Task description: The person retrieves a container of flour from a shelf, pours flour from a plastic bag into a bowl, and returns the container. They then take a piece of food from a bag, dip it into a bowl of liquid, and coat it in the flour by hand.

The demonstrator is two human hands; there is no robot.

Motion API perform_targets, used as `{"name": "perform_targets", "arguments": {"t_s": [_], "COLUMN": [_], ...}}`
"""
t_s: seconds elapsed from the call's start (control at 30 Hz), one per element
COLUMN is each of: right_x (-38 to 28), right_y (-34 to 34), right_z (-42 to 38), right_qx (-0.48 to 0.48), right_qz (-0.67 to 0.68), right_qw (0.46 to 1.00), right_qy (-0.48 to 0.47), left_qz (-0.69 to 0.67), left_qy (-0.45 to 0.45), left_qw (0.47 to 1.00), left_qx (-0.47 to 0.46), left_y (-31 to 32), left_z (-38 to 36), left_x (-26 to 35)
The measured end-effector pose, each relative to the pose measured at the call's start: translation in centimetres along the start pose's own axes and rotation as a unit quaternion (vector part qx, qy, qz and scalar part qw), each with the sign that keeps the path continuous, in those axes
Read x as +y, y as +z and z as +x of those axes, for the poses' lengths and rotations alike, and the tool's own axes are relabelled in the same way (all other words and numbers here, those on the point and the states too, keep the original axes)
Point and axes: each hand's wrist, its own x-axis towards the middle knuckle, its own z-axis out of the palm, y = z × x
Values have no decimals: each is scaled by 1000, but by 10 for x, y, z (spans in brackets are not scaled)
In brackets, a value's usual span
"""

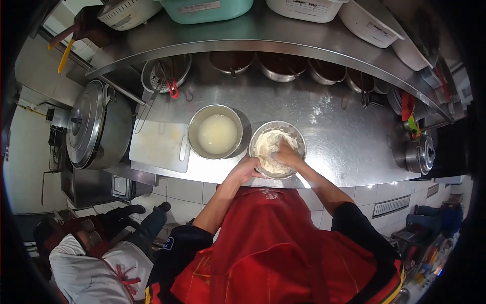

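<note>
A metal mixing bowl [304, 142] stands near the counter's front edge, holding pale, floury dough [266, 147]. My left hand [247, 170] grips the bowl's rim at the near left side, fingers closed round it. Inside the bowl, my right hand [287, 155] has its fingers curled into the dough; whitish dough coats the fingertips and partly hides them. Just left of the bowl is a deeper metal pot [193, 137] with cloudy, pale liquid [217, 134] in it.
A white cutting board [154, 147] lies left of the pot, near a large lidded pot [91, 126]. Several pans [281, 77] line the back beneath a metal shelf [228, 48]. Flour [321, 106] is scattered on the counter [349, 147]. Another person [96, 268] is at lower left.
</note>
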Motion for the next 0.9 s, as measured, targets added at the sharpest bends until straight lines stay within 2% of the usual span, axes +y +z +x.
{"name": "perform_targets", "arguments": {"t_s": [0.1, 0.17, 0.2, 0.27, 0.33, 0.37, 0.5, 0.6, 0.63, 0.73, 0.77, 0.87, 0.9], "right_x": [-2, 46, 47, 31, 3, -1, -15, -16, -18, -23, -24, -30, -28], "right_y": [-26, -4, -2, -6, -17, -12, 20, 1, -7, -23, -21, -29, -25], "right_z": [-6, 14, 14, 2, -23, -31, -23, -12, -13, -19, -23, -25, -25], "right_qx": [-52, -52, -51, 5, 59, 76, -104, -213, -221, -218, -170, -206, -174], "right_qz": [93, 219, 281, 65, -186, -185, -224, -199, -257, -242, -233, -234, -250], "right_qw": [992, 974, 958, 997, 977, 974, 962, 941, 921, 922, 926, 928, 936], "right_qy": [68, 11, -18, -32, -79, -106, -114, -171, -190, -208, -243, -203, -175], "left_qz": [5, 3, -1, -3, -3, -5, -2, -30, -46, -69, -70, -66, -58], "left_qy": [-1, 4, 8, 12, 7, 11, 16, 4, -2, 2, 3, 3, 1], "left_qw": [1000, 1000, 1000, 1000, 1000, 1000, 1000, 999, 998, 998, 997, 998, 998], "left_qx": [7, 6, 2, -1, 6, 6, 20, 35, 37, -11, -16, -10, 3], "left_y": [1, 1, 1, 3, 3, 3, 1, -5, -5, -10, -10, -7, -2], "left_z": [0, 0, -1, -1, -2, -3, 5, 8, 8, 8, 8, 4, 0], "left_x": [1, -1, -1, 1, 0, 1, 2, 9, 12, 14, 15, 13, 15]}}
